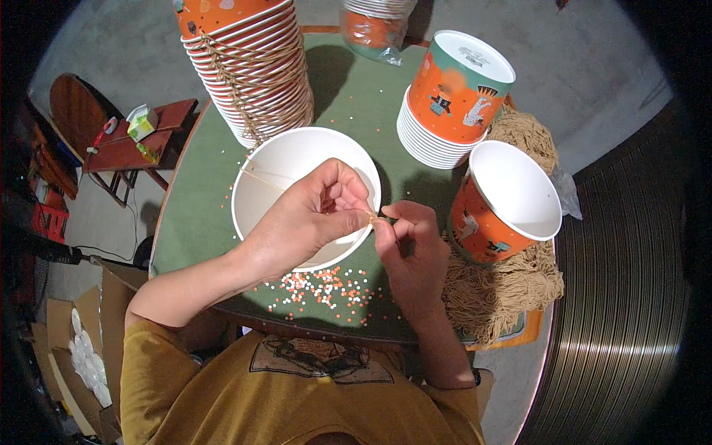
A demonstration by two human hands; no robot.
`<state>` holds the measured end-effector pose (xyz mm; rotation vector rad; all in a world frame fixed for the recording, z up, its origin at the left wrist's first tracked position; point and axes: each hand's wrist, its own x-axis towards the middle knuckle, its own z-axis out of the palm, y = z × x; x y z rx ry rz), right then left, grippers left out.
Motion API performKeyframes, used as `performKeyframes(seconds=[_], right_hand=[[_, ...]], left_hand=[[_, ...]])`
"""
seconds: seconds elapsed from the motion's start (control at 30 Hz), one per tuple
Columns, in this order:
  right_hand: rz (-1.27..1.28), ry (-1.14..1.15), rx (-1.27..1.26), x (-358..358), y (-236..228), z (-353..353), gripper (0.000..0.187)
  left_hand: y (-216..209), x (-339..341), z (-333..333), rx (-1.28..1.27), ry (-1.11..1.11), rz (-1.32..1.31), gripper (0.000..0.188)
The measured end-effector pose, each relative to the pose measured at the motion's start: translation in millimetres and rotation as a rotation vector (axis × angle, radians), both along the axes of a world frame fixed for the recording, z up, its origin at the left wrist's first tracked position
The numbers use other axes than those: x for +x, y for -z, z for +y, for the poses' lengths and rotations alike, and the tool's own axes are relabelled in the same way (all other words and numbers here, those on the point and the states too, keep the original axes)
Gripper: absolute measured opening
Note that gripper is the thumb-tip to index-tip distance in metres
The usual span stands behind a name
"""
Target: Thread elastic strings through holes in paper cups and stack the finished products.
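left hand (pixel 297 217), right hand (pixel 413 252): fingertips (pixel 357 219) pinching cord (pixel 261 179) | bucket (pixel 278 154) rim passing below | cloth (pixel 363 122) showing between bucket and short stack (pixel 456 104)

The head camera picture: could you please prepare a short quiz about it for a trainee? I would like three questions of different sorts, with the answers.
1. Which colours are the small dots scattered on the green table?
A) blue and yellow
B) orange and white
C) black and purple

2. True or false: the fingers of the two hands are spread wide apart from each other.

3. Fill in: the heap of brown string lies nearer to the person's ____ hand.

Key:
1. B
2. False: the left hand and right hand come close together at the fingertips.
3. right
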<state>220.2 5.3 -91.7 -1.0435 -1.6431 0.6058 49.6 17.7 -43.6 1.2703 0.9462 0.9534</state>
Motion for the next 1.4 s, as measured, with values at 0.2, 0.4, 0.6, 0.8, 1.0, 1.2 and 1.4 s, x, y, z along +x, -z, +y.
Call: performKeyframes(seconds=[0.2, 0.4, 0.6, 0.8, 1.0, 1.2, 1.4], right_hand=[[-0.275, -0.054, 0.299, 14, -1, 11, 0.029], [-0.397, -0.032, 0.518, 14, -7, 14, 0.032], [-0.424, -0.010, 0.355, 4, -16, 13, 0.017], [0.185, -0.249, -0.542, 8, -26, 12, 0.014], [0.411, -0.339, -0.736, 11, -23, 10, 0.018], [0.158, -0.139, -0.273, 1, -10, 0, 0.009], [0.169, -0.212, -0.583, 7, -22, 7, 0.011]], left_hand=[[2, 0, 0, 0.104, -0.004, 0.058, 0.020], [0, 2, 0, 0.106, -0.020, 0.115, 0.021], [-1, 6, -3, 0.239, -0.047, 0.301, 0.019], [0, 7, -6, 0.335, -0.060, 0.308, 0.016], [2, 2, -3, 0.289, -0.045, 0.315, 0.016], [0, 4, -5, 0.285, -0.048, 0.340, 0.017], [-1, 3, -7, 0.355, -0.024, 0.379, 0.017]])
